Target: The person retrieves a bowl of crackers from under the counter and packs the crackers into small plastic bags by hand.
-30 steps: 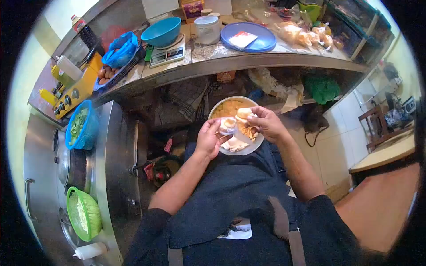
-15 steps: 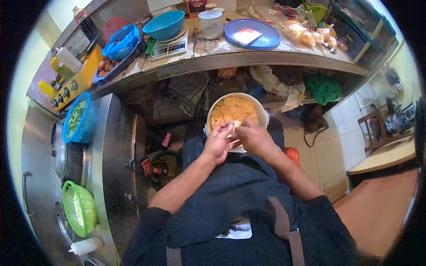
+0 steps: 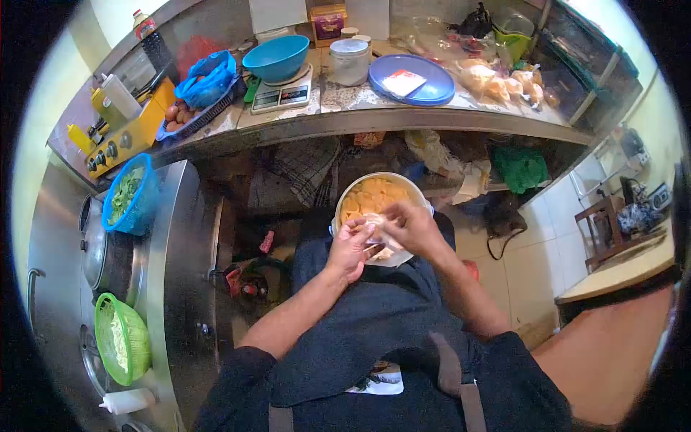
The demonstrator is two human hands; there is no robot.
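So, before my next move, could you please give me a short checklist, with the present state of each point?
1. Left hand on the pale item: ok, fingertips touch it.
2. Right hand grip: cannot tell, fingers are blurred.
3. White container below the hands: ok, open, with orange pieces inside.
4. Scale free: not ok, the blue bowl stands on it.
5. Blue plate free: not ok, a white packet lies there.
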